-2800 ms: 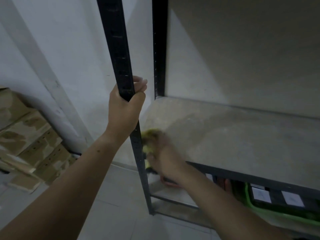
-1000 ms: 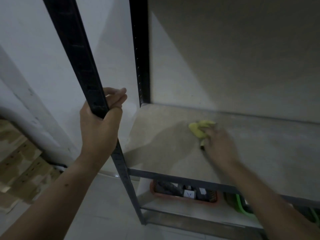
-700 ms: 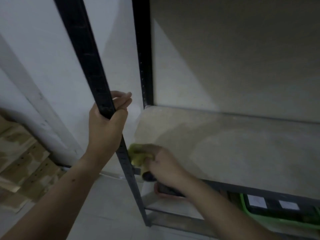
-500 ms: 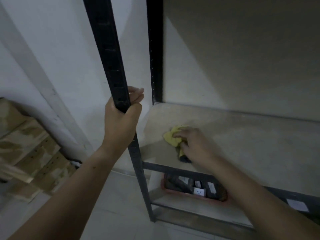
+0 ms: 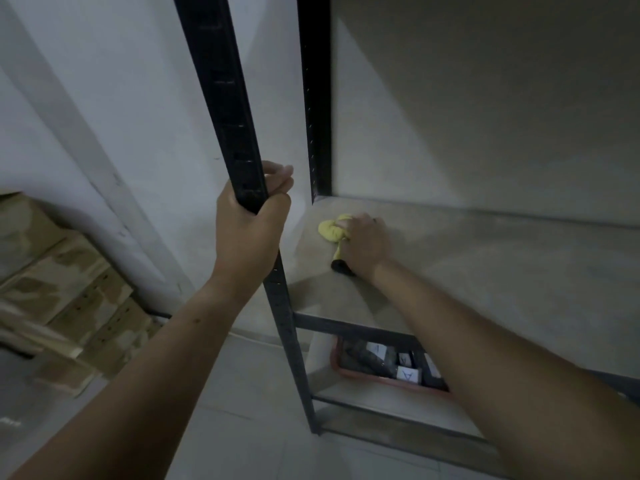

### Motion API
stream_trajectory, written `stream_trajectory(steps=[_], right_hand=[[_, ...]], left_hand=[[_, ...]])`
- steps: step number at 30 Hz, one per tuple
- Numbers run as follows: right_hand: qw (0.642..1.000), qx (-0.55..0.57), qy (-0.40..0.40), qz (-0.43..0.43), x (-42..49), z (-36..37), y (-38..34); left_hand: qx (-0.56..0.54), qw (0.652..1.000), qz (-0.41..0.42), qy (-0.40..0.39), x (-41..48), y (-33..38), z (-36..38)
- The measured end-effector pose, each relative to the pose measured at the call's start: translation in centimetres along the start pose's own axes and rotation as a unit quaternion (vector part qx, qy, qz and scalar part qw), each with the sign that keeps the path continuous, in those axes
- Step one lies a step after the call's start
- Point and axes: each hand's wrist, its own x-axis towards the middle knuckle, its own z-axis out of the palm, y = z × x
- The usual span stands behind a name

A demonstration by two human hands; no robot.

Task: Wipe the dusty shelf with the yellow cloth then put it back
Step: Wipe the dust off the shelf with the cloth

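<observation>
Right hand [image 5: 365, 245] presses a bunched yellow cloth [image 5: 330, 231] onto the shelf [image 5: 485, 271] — fingers curled round it; left hand [image 5: 247, 230] grips the black upright post [image 5: 225, 98].

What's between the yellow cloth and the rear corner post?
Only bare shelf board, per the head view; the yellow cloth lies short of the rear corner post.

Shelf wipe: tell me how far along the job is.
Done: the yellow cloth is picked up and down on the shelf. In hand: the right hand holds it near the back left corner, while the left hand grips the front post. Left: any unwiped board (dust unclear here), then putting the cloth back.
</observation>
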Motion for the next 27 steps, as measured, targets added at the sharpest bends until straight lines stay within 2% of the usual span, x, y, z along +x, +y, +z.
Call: stream_trajectory(steps=[2,5,7,8,10,11,13,15,17,19,22,25,27], right_hand=[[1.000,-0.020,0.005,-0.015,0.2,1.0,-0.7],[0.995,0.007,0.027,-0.101,-1.9,2.9,-5.1],[0.980,0.114,-0.009,-0.163,-3.0,3.2,-7.5],[0.969,0.179,-0.044,-0.164,-3.0,2.8,-7.9],[0.944,0.286,-0.109,-0.123,-2.3,1.5,-6.5],[0.943,0.307,-0.088,-0.098,-1.9,0.7,-5.0],[0.961,0.270,0.029,-0.059,-1.7,-1.3,-0.9],[0.981,0.157,0.115,-0.009,-2.3,-2.9,4.5],[0.989,0.073,0.102,0.077,-3.9,-3.8,9.7],[0.987,0.060,0.049,0.138,-6.3,-3.7,12.6],[0.990,0.071,0.056,0.110,-8.5,-1.9,11.2],[0.997,0.055,0.047,0.029,-9.0,-0.1,5.0],[0.994,0.094,0.047,-0.020,-10.0,1.3,-0.2]], left_hand=[[-0.001,1.000,-0.002,0.001,0.1,0.0,0.0],[-0.004,1.000,-0.001,0.008,0.1,-0.2,0.0],[-0.005,1.000,-0.002,0.006,0.1,-0.2,-0.1],[-0.004,1.000,-0.003,0.003,0.1,-0.2,-0.1],[-0.005,1.000,-0.006,-0.002,0.1,0.0,-0.1],[-0.008,1.000,-0.007,-0.002,0.1,0.0,-0.2],[-0.010,1.000,-0.008,-0.001,0.1,0.1,-0.2],[-0.005,1.000,-0.010,0.001,0.0,0.1,-0.1],[0.006,1.000,-0.010,0.006,-0.1,0.2,0.0],[0.010,1.000,-0.011,0.014,-0.1,0.3,0.3],[0.004,1.000,-0.011,0.026,-0.3,0.4,0.4],[0.003,1.000,-0.009,0.020,-0.3,0.5,0.3],[0.002,1.000,-0.010,0.019,-0.3,0.6,0.2]])
